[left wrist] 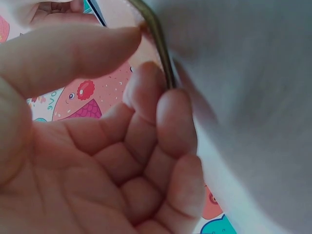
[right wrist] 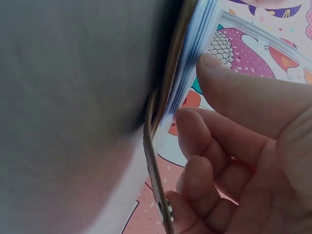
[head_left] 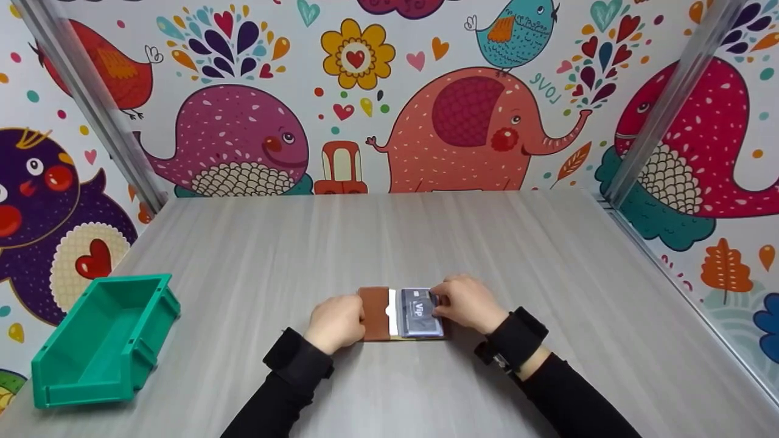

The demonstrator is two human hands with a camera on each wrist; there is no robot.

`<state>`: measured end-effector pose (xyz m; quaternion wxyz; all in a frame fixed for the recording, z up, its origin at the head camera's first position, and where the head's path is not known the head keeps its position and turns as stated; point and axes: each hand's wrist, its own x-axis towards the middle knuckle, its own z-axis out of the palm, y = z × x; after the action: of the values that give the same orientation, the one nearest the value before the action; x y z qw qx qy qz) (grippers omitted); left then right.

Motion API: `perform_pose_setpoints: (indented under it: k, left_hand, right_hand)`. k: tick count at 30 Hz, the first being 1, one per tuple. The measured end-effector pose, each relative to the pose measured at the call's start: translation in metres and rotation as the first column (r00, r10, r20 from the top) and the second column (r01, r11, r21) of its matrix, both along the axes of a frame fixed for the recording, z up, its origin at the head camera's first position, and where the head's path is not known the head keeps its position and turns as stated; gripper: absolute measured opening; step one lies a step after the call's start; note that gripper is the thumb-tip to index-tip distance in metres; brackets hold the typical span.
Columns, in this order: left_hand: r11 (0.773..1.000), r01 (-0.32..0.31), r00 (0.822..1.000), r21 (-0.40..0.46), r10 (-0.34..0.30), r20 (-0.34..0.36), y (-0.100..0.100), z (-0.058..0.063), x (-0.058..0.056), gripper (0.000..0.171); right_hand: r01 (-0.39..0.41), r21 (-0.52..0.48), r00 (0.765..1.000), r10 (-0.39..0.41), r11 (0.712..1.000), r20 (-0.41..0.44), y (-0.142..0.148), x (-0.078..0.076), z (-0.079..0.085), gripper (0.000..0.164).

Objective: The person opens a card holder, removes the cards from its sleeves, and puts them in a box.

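Note:
A brown card holder (head_left: 374,313) lies spread on the table, with a white card (head_left: 393,319) at its middle. Its clear plastic sleeves (head_left: 420,307) fill the right half, and a dark card marked "Vip" shows in the top one. My left hand (head_left: 336,322) pinches the left cover's edge; the left wrist view has thumb and fingers at that cover edge (left wrist: 165,56). On the other side, my right hand (head_left: 471,304) holds the sleeves' right edge between thumb and forefinger. A strap (right wrist: 154,170) with a metal snap (right wrist: 168,212) hangs off the holder beside the other fingers.
A green plastic bin (head_left: 85,386) stands on the left of the pale wood-grain table (head_left: 389,243). Walls printed with cartoon animals (head_left: 462,140) border the table at the back and sides, with metal posts (head_left: 657,103) at the corners.

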<state>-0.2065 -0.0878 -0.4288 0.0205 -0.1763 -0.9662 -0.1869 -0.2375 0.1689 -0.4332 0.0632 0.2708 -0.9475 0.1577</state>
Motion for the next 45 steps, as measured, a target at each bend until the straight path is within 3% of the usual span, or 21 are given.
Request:
perform_pose_setpoints:
  k: [5, 11, 16, 30, 36, 45]
  left_hand:
    - [1.000, 0.003, 1.000, -0.003, -0.003, -0.009, 0.000, 0.000, 0.000, 0.029]
    - [1.000, -0.011, 1.000, -0.008, 0.011, -0.028, 0.000, 0.002, 0.001, 0.013]
    - [1.000, -0.006, 0.999, 0.015, 0.007, -0.043, 0.004, 0.003, 0.000, 0.015]
    - [0.993, 0.016, 0.992, 0.119, -0.001, -0.126, 0.038, 0.007, -0.004, 0.009]
    - [0.991, 0.014, 0.993, 0.134, 0.002, -0.117, 0.044, 0.005, -0.008, 0.007]
    - [0.987, 0.008, 0.999, 0.160, -0.001, -0.045, 0.047, 0.000, -0.013, 0.007]
  right_hand:
    - [-0.002, 0.000, 1.000, 0.002, 1.000, 0.003, 0.001, 0.000, 0.000, 0.021]
    - [0.008, -0.005, 1.000, -0.008, 1.000, 0.015, 0.002, 0.002, 0.001, 0.029]
    - [0.020, -0.004, 0.999, -0.020, 1.000, 0.034, 0.002, 0.002, 0.002, 0.032]
    - [0.005, 0.015, 1.000, -0.005, 1.000, 0.019, 0.001, 0.001, 0.001, 0.024]
    - [-0.007, 0.021, 1.000, 0.007, 1.000, 0.007, 0.000, 0.001, 0.001, 0.020]
    - [0.006, 0.011, 1.000, -0.006, 1.000, 0.016, 0.000, 0.000, -0.001, 0.020]
